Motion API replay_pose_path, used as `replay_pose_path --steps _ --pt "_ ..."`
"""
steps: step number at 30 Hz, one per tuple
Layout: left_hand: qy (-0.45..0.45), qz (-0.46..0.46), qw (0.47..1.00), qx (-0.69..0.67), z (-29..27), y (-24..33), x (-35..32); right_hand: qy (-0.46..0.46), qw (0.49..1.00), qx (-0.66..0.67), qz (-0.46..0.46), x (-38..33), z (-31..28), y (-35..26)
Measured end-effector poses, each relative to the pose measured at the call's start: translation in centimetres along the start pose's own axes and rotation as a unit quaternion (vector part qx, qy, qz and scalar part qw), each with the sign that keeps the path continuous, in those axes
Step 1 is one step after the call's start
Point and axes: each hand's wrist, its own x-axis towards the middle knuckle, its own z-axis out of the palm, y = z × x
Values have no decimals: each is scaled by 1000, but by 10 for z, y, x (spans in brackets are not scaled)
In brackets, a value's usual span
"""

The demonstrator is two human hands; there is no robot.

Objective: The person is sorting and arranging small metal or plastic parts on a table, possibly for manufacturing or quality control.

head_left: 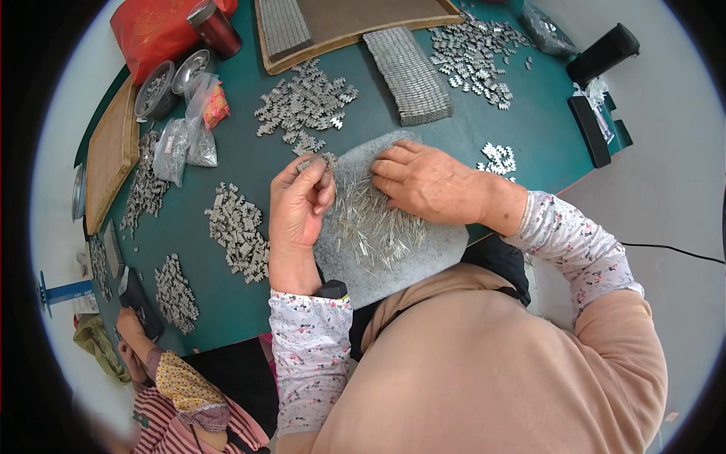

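Observation:
My left hand is closed, pinching a small grey toothed metal piece between thumb and fingers at the mat's left edge. Many thin, shiny metal pins lie loosely heaped on a grey felt-like mat in front of me. Over the far right side of that heap, my right hand rests with its fingers bent down and close together. Its fingertips touch the pins or the mat; whether a pin is between them is hidden. Just beyond my left hand lies a pile of similar toothed metal pieces.
Several piles of metal pieces cover the green table. A stacked metal block and wooden tray stand at the back. Bags, a tub and dark cup sit far left. A co-worker's hand works lower left.

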Motion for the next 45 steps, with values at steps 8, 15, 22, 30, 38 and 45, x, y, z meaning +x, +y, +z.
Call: replay_pose_path --steps 8,15,22,30,38,45 --pt "2 4 1000 17 3 -1 1 18 1000 14 2 -25 1 -15" --pt "7 32 999 15 -2 -2 1 84 996 -14 -12 -7 12 -22" --pt "18 96 993 -66 -8 0 2 9 993 -107 -46 20 16 -32" --pt "84 124 989 12 -2 -1 4 47 998 1 33 -9 -8 -28" --pt "82 121 988 50 18 21 11 310 936 159 44 -18 -91 -38" --pt "89 108 990 4 7 9 23 233 907 219 273 61 -197 -120"
